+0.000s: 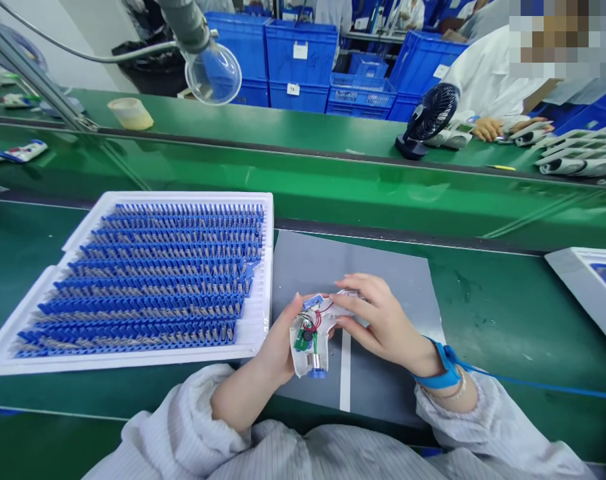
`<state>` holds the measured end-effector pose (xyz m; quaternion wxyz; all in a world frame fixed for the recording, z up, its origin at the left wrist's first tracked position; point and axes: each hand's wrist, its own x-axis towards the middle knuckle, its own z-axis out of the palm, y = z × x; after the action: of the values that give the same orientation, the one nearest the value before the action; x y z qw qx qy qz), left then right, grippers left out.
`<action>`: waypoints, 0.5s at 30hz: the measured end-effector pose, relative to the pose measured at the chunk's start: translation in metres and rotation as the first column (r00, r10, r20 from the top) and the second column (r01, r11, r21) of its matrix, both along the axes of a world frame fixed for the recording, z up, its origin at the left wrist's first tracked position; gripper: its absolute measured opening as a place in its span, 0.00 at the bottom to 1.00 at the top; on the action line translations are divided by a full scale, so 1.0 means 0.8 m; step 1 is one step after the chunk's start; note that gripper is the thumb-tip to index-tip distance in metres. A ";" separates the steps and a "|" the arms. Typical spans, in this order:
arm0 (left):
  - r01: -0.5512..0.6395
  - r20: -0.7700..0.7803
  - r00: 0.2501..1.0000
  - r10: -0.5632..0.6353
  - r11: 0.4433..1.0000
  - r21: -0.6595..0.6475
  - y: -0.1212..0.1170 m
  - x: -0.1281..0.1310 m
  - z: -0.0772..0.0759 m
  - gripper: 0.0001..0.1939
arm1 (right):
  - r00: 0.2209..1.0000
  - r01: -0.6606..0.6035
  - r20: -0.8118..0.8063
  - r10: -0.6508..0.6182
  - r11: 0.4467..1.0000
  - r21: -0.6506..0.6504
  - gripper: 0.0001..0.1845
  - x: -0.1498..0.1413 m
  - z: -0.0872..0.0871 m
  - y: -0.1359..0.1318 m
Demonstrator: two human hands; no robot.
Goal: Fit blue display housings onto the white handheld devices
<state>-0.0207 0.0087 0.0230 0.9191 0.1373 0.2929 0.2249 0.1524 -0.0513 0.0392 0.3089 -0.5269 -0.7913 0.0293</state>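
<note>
My left hand (277, 347) grips a small white plastic housing (307, 343) from beneath, over a grey mat (383, 267). The open housing shows a green circuit board, red and black wires, a small metal motor and a blue part at its lower end. My right hand (377, 317) closes over the housing's upper right end, fingers curled on its white top part. A blue wrist strap (443, 370) with a blue cord circles my right wrist.
A white tray (263, 267) packed with rows of blue strips holding small metal parts lies left of the mat. Another white tray (577, 280) sits at right. Beyond the green conveyor (333, 180) stand a small black fan (427, 120), a tape roll (130, 112), blue crates and a seated person in white.
</note>
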 end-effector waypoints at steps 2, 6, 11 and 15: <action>-0.002 -0.057 0.998 -0.003 0.996 -0.093 0.002 0.000 0.003 0.20 | 0.997 -0.072 0.010 0.073 0.994 -0.078 0.13 0.005 -0.002 0.003; 0.030 -0.107 0.993 -0.055 0.975 -0.220 0.002 0.003 0.006 0.23 | 0.987 -0.152 0.028 0.161 0.968 -0.200 0.19 0.012 0.000 0.009; 0.031 -0.073 0.996 -0.052 0.966 -0.258 -0.010 0.012 -0.002 0.23 | 0.997 -0.022 0.068 0.046 0.949 -0.316 0.18 0.035 -0.011 -0.011; 0.110 -0.176 0.972 -0.157 0.961 -0.253 -0.016 0.014 -0.023 0.16 | 0.848 0.531 0.185 -0.497 0.790 -0.307 0.16 0.107 -0.041 -0.066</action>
<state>-0.0094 -0.0044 0.0042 0.9091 0.0652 0.3965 0.1103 0.2377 -0.1044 0.0065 0.1697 -0.7687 -0.6139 0.0579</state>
